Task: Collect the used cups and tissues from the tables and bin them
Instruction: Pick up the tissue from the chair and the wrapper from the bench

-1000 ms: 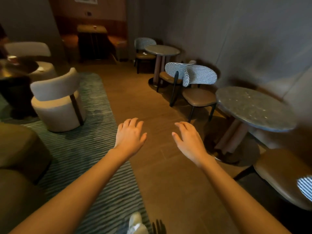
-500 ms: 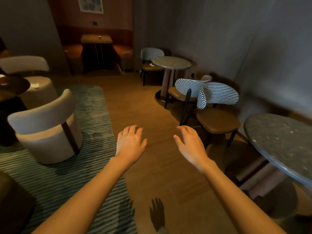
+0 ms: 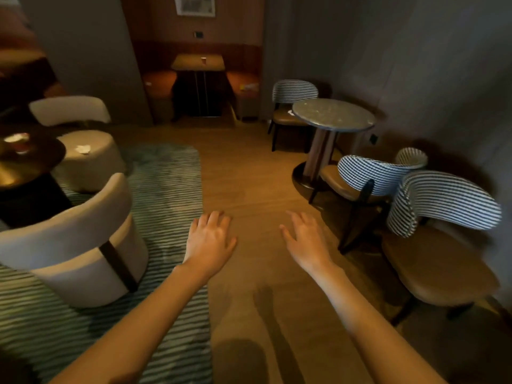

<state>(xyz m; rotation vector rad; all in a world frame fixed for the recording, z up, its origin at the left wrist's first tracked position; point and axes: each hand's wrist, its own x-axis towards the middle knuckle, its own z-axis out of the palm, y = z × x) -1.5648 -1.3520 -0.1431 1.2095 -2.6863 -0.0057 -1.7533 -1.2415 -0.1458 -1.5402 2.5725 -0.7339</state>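
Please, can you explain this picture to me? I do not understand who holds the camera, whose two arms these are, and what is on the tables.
The camera sits on a person's head and looks forward and down, so the arms are that person's own. The bare left hand and bare right hand are open and hold nothing. A small cup stands on the square wooden table at the back. On the dark round table at left stands another cup. A white crumpled tissue lies on the cream round seat beside it.

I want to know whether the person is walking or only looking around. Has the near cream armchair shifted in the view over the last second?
Yes. The cream armchair has slid down and left, nearer the lower left corner; the camera advanced along the green striped rug, which the chair stands on.
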